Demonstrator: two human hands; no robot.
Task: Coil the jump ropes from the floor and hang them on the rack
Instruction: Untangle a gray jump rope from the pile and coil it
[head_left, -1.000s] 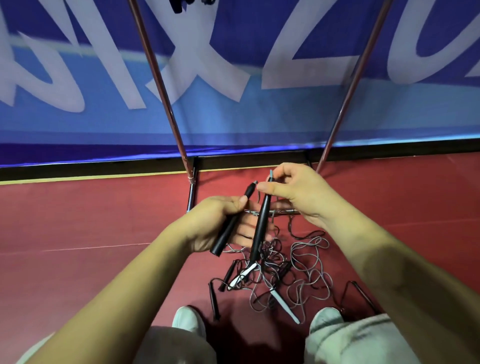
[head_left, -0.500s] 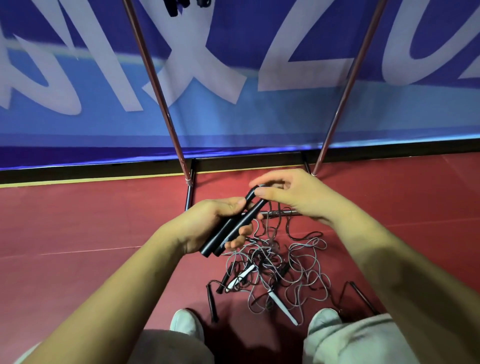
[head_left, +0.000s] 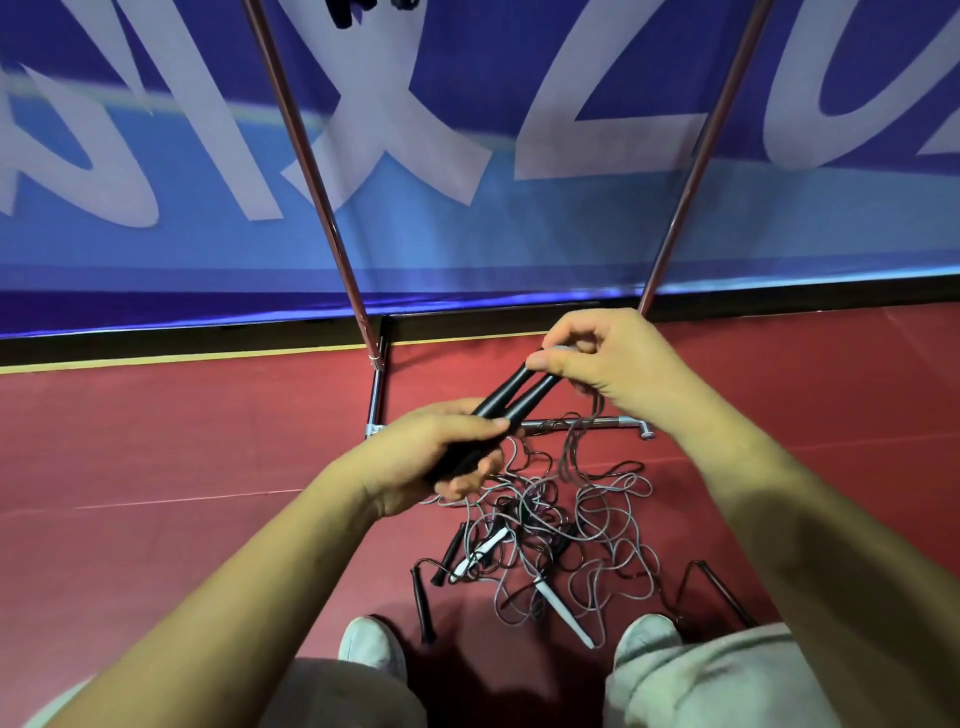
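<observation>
black handles (head_left: 514, 400) bunched in left hand (head_left: 431, 462), fingers curled round; right hand (head_left: 618, 364) fingers pinching tips, squaring pair for coiling I reckon. rope tangle (head_left: 566, 525) on floor (head_left: 156, 441) below, rack (head_left: 306, 156) behind.

The handles (head_left: 498, 395) in the left hand (head_left: 431, 457) are black. Below it lie grey and black ropes (head_left: 535, 514) with white handles (head_left: 563, 610). The floor (head_left: 156, 447) is dark red; the banner (head_left: 467, 244) beyond is blue with white lettering.
</observation>
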